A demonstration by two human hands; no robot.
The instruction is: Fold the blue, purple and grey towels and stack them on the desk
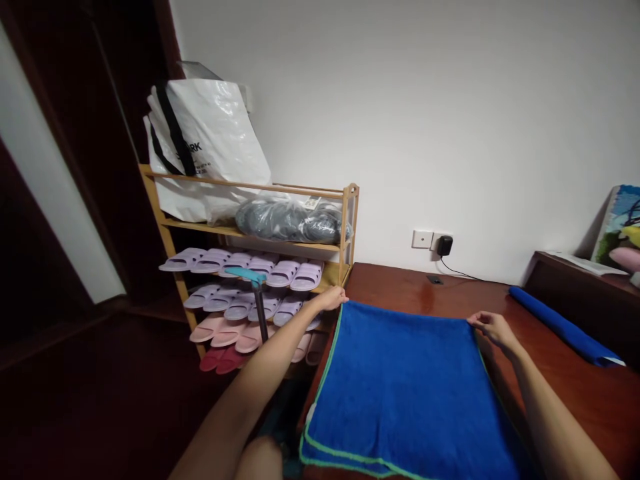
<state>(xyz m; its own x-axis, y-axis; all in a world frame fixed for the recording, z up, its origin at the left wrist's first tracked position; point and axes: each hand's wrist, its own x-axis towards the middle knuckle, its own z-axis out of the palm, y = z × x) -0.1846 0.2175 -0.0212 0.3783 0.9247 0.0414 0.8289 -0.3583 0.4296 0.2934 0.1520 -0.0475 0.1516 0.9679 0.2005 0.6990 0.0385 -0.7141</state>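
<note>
A blue towel [400, 380] with bright green edging is spread over the reddish-brown desk, folded so that two layers show at its near left corner. My left hand [333, 298] pinches the far left corner of it. At the far right corner, my right hand [493, 327] grips the towel between thumb and fingers. Between the two hands the far edge runs nearly straight. The near right part of the towel goes out of view at the bottom.
A rolled blue cloth [560, 323] lies on the desk [395, 287] to the right. Left of the desk stands a wooden shoe rack [345, 230] with several slippers [285, 273], a white bag [220, 127] and plastic-wrapped grey items [290, 219]. A black adapter [445, 245] is plugged into the wall.
</note>
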